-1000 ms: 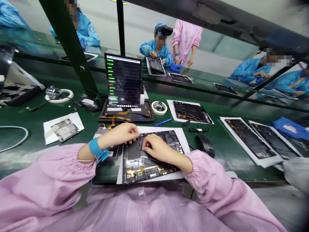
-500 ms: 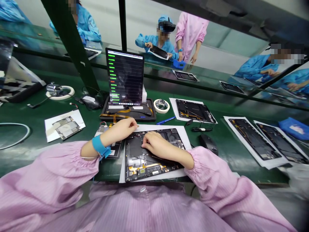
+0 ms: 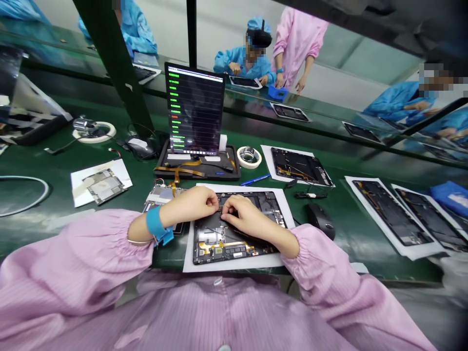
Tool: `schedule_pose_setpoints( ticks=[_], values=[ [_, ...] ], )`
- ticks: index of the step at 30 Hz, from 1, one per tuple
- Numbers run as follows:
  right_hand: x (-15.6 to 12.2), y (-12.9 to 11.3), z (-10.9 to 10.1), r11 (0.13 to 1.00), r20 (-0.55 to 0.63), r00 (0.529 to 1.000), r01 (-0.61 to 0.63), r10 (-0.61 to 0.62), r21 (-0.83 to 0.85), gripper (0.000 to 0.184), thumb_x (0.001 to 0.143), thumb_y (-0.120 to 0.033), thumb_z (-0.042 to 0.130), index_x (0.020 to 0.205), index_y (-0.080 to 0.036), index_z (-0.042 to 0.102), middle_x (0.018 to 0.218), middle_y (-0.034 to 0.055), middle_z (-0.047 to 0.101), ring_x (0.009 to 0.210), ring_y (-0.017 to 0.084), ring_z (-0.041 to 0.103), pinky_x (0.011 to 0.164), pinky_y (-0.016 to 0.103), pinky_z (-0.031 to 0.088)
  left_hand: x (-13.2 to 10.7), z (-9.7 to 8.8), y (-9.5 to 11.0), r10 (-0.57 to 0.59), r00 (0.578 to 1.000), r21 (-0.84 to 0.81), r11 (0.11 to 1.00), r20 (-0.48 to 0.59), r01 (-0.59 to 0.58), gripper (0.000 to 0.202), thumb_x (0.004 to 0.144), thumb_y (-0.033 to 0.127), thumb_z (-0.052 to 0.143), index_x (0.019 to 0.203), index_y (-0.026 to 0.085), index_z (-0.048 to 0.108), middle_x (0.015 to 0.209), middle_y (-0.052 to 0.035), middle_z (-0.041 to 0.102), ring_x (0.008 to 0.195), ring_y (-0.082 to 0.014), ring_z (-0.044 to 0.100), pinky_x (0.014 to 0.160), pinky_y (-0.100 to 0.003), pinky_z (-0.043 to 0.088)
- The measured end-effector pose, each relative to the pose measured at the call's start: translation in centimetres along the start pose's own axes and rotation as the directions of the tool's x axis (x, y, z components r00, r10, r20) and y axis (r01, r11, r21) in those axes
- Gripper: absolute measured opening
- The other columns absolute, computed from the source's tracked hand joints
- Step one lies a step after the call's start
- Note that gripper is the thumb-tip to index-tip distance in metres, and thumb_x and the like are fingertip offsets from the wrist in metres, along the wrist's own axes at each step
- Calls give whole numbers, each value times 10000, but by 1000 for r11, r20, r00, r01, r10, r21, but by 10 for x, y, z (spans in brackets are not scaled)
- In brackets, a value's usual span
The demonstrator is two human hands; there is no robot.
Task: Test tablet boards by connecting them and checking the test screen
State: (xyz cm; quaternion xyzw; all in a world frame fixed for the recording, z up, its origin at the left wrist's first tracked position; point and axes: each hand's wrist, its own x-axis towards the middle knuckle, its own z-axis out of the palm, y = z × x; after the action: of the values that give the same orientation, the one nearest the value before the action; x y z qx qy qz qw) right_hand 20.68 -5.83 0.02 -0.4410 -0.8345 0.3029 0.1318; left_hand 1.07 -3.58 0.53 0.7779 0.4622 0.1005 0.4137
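Observation:
An opened tablet housing, black with orange flex cables along its near side, lies on a white sheet in front of me. My left hand is over its upper left part, thumb and fingertips pinched together. Close beside it, my right hand rests over the middle of the housing, its fingers also drawn into a pinch. The two sets of fingertips almost meet. Whatever is between them is too small to make out. Partly behind my left forearm sits a circuit board joined to an orange flex cable.
An upright screen with green text lines stands in a black tray. Around it are tape rolls, a blue pen, mice and a loose board. More housings lie right. Co-workers sit across.
My left hand has come down and right from the housing's top edge to beside my right hand. My right hand's fingers have curled in more. Across the bench, a co-worker has lowered a tablet.

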Motion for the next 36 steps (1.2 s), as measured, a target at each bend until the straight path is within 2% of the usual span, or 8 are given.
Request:
schedule_pose_setpoints(
  ticks=[7,25,31,36],
  values=[
    [-2,-1,1,1000,-44,999,7,-6,13,53,801,-158,620,787,-174,571,798,3,591,801,146,503,763,296,366,3,9,-3,33,999,23,999,8,-33,210,733,220,521,785,186,720,721,-3,698,656,-175,617,574,-244,408],
    [-3,-2,3,1000,-42,999,-20,19,-18,53,804,-158,611,787,-172,563,802,10,597,805,154,507,759,303,378,0,7,1,42,998,-23,999,36,-42,184,716,175,541,761,172,719,698,7,695,627,-154,601,561,-225,401],
    [-4,-1,3,999,-41,999,-28,28,-19,52,798,-139,588,812,-175,553,826,9,601,825,157,519,768,307,384,0,7,3,30,999,-53,998,38,-28,144,725,278,627,752,172,720,679,4,689,627,-165,611,547,-231,396],
    [-3,-1,2,996,-98,994,-48,55,70,119,793,-92,534,873,-178,547,837,9,606,786,139,536,753,290,403,2,16,2,75,997,-95,993,-28,-77,116,697,149,586,692,159,701,648,6,675,614,-156,600,562,-227,405]
  ],
)
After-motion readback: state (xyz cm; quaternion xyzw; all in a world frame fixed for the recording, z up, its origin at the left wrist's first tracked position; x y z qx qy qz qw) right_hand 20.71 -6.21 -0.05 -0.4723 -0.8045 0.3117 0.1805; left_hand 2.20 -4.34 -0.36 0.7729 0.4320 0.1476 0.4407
